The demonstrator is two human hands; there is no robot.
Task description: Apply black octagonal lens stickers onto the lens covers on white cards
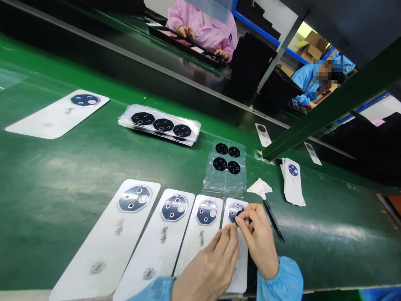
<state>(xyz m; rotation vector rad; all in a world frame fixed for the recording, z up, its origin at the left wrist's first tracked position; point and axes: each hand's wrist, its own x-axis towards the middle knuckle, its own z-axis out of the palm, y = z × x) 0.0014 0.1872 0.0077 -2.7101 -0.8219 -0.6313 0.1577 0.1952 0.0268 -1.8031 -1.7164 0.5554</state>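
Four white panels lie side by side on the green table, each with a dark blue octagonal piece near its top: the far-left panel (pixel 106 234), the second panel (pixel 159 246), the third panel (pixel 191 251) and the rightmost panel (pixel 241 267). My right hand (pixel 258 238) pinches at the edge of the rightmost panel's octagon (pixel 234 210); whatever is between thumb and finger is too small to name. Just left of it, my left hand (pixel 213 263) rests with its fingers together across the third and rightmost panels, fingertips below the octagon. What it holds, if anything, is hidden.
Behind are a stack of sheets with black octagons (pixel 163 124), a clear sheet with black octagons (pixel 227 177), a white cloth (pixel 259 187), a black pen (pixel 274 220), stacked panels (pixel 294 188) and a single panel (pixel 59 119). A green post (pixel 328 104) rises at right. Two people sit beyond.
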